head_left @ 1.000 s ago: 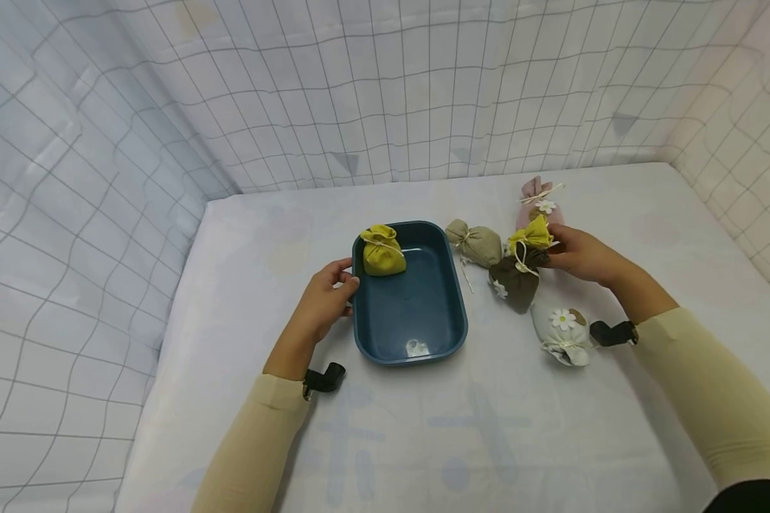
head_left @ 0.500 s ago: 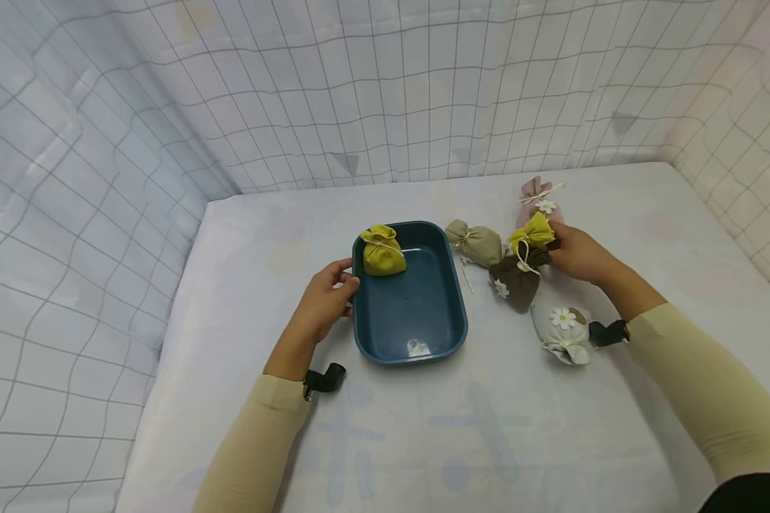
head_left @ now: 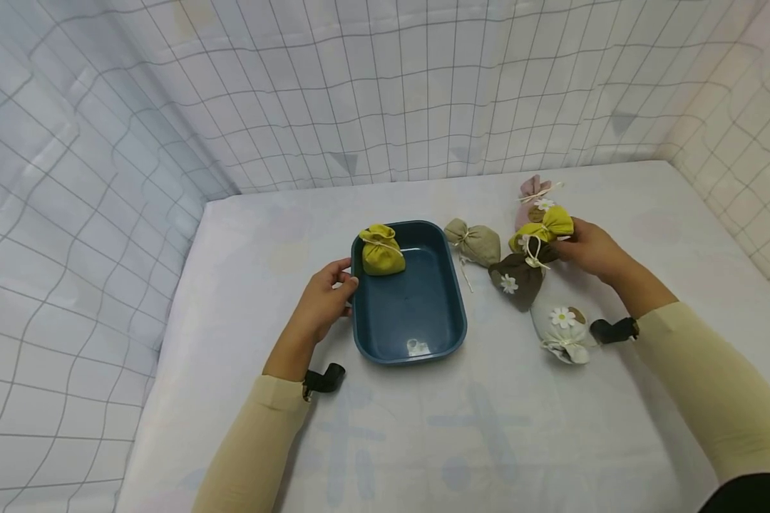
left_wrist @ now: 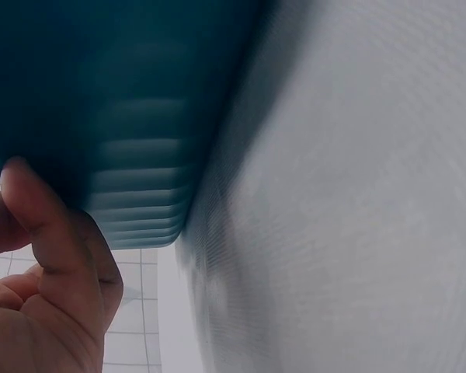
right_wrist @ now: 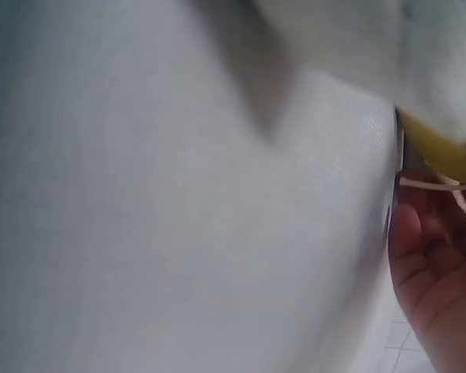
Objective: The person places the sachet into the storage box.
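Note:
A dark blue plastic tray (head_left: 411, 313) stands mid-table with a yellow drawstring pouch (head_left: 383, 256) in its far left corner. My left hand (head_left: 324, 292) holds the tray's left side, fingertips at the rim; in the left wrist view a finger (left_wrist: 43, 217) lies against the outer wall. My right hand (head_left: 593, 246) pinches a second yellow pouch (head_left: 555, 222), its fingertips partly hidden behind it. In the right wrist view, pale string (right_wrist: 427, 185) crosses by the thumb. Just in front of this pouch lies a dark brown pouch (head_left: 520, 281) with a white flower.
A beige pouch (head_left: 478, 244) lies right of the tray. Behind the held pouch is a pink one (head_left: 532, 203); a white pouch (head_left: 558, 324) with a daisy lies under the right wrist. A grid-patterned curtain (head_left: 411, 92) closes off the back and sides.
My right hand has shifted slightly to the right with the yellow pouch, which has turned and risen a little. The brown pouch beside it has turned slightly. Left hand and tray have stayed still.

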`<control>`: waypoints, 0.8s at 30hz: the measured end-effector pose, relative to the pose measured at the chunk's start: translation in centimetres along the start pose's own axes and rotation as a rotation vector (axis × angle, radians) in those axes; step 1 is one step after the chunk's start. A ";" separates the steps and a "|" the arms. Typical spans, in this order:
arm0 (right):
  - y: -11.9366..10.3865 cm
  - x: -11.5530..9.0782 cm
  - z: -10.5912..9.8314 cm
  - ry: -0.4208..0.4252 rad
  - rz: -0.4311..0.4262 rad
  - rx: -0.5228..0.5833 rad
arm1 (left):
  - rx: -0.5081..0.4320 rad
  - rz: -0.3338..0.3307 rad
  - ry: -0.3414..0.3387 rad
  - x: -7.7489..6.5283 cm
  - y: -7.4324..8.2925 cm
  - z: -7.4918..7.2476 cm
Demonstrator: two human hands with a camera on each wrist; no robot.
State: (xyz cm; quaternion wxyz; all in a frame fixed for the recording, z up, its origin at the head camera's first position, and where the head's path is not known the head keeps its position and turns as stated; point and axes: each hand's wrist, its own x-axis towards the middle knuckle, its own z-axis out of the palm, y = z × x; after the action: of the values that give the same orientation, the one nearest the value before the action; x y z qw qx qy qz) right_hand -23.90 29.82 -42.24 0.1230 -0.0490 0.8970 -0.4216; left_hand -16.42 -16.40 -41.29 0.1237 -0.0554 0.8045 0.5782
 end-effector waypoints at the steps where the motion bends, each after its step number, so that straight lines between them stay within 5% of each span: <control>1: 0.1 0.0 0.0 0.001 0.015 0.005 | 0.001 -0.001 0.001 0.0 0.0 0.0; 12: -0.5 -0.3 -0.4 -0.170 0.052 0.148 | 0.009 0.008 0.010 0.0 0.0 -0.1; 19: -1.1 0.7 0.9 -0.076 0.020 -0.012 | 0.005 0.006 0.006 0.0 -0.1 -0.1; 24: -1.8 0.3 1.4 0.004 -0.002 -0.020 | 0.000 0.003 0.002 0.1 -0.1 0.0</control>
State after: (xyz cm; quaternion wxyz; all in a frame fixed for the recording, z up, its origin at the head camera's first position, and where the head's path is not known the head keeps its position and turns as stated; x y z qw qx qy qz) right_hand -23.87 27.51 -41.78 0.1204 -0.0504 0.9014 -0.4130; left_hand -16.45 -16.42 -41.41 0.1220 -0.0547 0.8046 0.5785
